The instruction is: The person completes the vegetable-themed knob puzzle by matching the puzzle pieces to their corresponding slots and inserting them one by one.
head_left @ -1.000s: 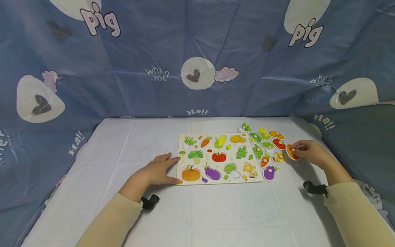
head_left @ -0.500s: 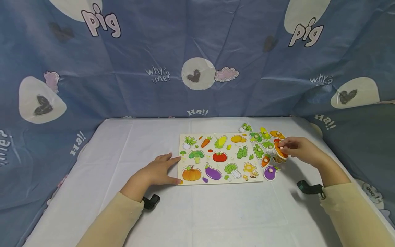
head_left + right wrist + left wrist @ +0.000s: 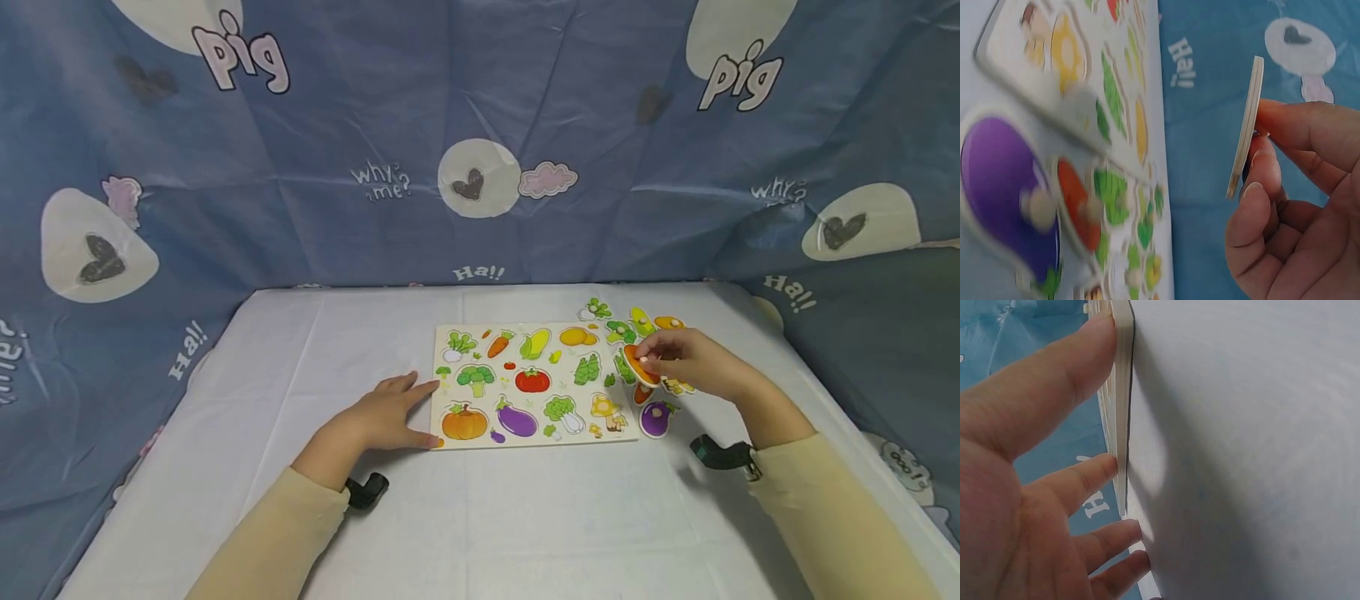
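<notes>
My right hand pinches an orange pumpkin puzzle piece by its knob. It is raised over the loose pieces, by the right edge of a vegetable puzzle board. Seen edge-on in the right wrist view, the wooden piece stands nearly upright between thumb and fingers. My left hand lies with spread fingers at the board's left side, thumb at the near corner and index finger farther up. The left wrist view shows its thumb and a finger against the board's side edge.
Several knobbed pieces lie right of the board, among them an eggplant, a corn, a potato and a broccoli. A radish piece lies behind the board. A patterned blue cloth hangs behind the white table.
My right hand has carried the pumpkin piece leftward from beyond the loose pieces to near the board's right edge. The left hand has stayed in place.
</notes>
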{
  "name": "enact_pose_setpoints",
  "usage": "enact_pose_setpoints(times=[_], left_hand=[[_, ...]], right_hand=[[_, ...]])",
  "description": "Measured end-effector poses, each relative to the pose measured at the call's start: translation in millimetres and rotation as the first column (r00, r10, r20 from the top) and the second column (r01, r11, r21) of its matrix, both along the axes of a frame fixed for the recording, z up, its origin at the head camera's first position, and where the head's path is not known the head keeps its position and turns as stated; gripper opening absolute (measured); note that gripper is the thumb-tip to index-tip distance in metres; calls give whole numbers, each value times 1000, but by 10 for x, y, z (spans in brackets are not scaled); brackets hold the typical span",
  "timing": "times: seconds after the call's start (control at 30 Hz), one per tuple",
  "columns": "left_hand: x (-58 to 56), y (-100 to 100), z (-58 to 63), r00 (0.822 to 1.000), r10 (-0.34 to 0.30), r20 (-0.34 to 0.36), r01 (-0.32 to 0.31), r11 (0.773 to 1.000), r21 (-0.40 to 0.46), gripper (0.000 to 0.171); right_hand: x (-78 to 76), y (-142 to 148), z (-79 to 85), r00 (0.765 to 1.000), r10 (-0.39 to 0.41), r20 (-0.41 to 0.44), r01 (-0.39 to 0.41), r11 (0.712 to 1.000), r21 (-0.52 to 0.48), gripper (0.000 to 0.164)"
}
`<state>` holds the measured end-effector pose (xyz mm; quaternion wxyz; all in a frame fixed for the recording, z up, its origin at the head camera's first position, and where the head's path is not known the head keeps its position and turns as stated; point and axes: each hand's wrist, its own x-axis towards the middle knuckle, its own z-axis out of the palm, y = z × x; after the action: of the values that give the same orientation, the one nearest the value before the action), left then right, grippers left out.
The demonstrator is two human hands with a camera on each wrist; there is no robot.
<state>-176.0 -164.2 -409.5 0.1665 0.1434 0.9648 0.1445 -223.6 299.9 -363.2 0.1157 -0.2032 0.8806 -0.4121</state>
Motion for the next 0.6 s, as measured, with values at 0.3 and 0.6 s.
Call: enact_pose_setpoints(times=[0.3,0.6], left_hand=[[-3,-4,10,1000,-9,0,9,1000,3,96],[3,3,18,1000,-15,4,15,1000,1,95]], right_hand=[[-66,-365,-21,995,87,53,-88,996,18,10],[-76,-715,-92,970,225,87,-225,974,-10,8]])
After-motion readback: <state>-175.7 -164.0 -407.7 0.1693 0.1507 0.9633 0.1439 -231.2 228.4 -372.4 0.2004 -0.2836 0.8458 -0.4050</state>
